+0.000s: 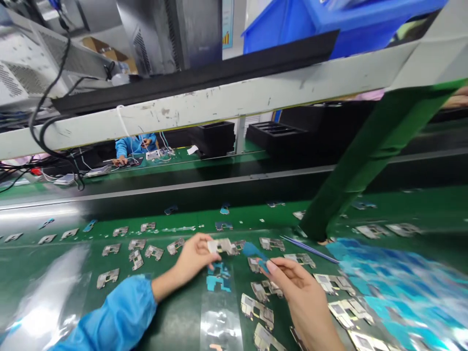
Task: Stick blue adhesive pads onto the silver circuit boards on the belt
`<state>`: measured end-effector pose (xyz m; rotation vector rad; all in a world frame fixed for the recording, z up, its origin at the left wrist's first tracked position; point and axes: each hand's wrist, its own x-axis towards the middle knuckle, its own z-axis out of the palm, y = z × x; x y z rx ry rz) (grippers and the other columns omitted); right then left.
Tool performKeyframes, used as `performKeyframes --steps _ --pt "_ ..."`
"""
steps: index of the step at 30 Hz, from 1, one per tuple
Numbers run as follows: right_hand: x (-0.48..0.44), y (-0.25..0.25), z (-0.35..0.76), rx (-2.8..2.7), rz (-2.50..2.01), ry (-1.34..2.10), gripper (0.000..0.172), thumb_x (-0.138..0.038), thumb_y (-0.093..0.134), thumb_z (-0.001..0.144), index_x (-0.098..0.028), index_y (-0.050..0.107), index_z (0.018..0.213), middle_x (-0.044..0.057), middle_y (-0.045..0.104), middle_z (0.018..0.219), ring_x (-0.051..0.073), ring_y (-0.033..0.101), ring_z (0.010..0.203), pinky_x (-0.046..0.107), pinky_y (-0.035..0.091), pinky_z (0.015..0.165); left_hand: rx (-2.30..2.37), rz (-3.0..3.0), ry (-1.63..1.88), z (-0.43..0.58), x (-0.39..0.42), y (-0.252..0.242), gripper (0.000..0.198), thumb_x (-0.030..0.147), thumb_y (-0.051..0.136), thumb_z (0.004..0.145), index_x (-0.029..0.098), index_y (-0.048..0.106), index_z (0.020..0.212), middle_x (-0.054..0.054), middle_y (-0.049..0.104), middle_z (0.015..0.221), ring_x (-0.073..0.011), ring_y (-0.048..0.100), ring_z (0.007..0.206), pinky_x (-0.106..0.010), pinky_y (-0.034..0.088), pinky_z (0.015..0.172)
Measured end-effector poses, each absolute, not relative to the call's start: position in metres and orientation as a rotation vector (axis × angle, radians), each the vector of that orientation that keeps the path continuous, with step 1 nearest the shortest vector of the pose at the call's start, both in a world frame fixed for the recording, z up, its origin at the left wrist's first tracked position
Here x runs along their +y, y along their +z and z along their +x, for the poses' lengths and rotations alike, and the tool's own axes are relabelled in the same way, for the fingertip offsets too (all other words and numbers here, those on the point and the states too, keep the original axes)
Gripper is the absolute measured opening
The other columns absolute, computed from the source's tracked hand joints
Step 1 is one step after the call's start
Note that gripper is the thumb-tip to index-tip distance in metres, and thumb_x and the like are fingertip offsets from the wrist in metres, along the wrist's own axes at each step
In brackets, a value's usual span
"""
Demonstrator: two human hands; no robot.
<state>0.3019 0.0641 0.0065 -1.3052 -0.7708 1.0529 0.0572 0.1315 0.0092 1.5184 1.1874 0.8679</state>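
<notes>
My left hand (192,258), in a blue sleeve, pinches a flat silver metal plate (224,245) with cut-outs. Between the thumb and fingers of my right hand (302,290) is a thin blue film piece (253,250), its free end pointing toward the plate. The film and the plate look slightly apart. Below them, blue cut-out film pieces (218,283) lie on a clear strip (221,321). Several similar metal plates (257,310) are spread around both hands on the green work surface (164,312).
Blue tweezers (310,249) lie right of centre, near a green-wrapped slanted post (373,146). Many blue film pieces (398,282) cover the right side. A white beam (204,102) crosses above the bench. Behind it, a person in blue sleeves (133,145) sits near black trays (215,139).
</notes>
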Motion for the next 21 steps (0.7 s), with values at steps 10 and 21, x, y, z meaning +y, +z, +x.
performKeyframes --steps 10,21 --pt "0.066 -0.002 0.287 -1.006 -1.396 1.353 0.031 -0.043 0.092 0.056 -0.02 0.076 0.071 0.007 0.077 0.073 0.024 0.072 0.071 0.034 0.059 0.067 1.026 1.052 0.775 0.078 0.083 -0.016 0.052 0.023 0.09 0.065 0.014 0.068 0.111 -0.003 0.075 0.085 -0.0147 0.074 0.069 -0.025 0.06 0.067" --pt "0.065 0.01 0.289 -1.117 -1.484 1.404 0.027 -0.046 0.083 0.064 -0.021 0.074 0.069 0.002 0.069 0.061 0.017 0.062 0.055 0.028 0.049 0.051 0.991 1.164 0.727 0.073 0.082 -0.017 0.051 0.019 0.086 0.068 0.017 0.067 0.115 -0.002 0.073 0.085 -0.0167 0.075 0.072 -0.027 0.059 0.068"
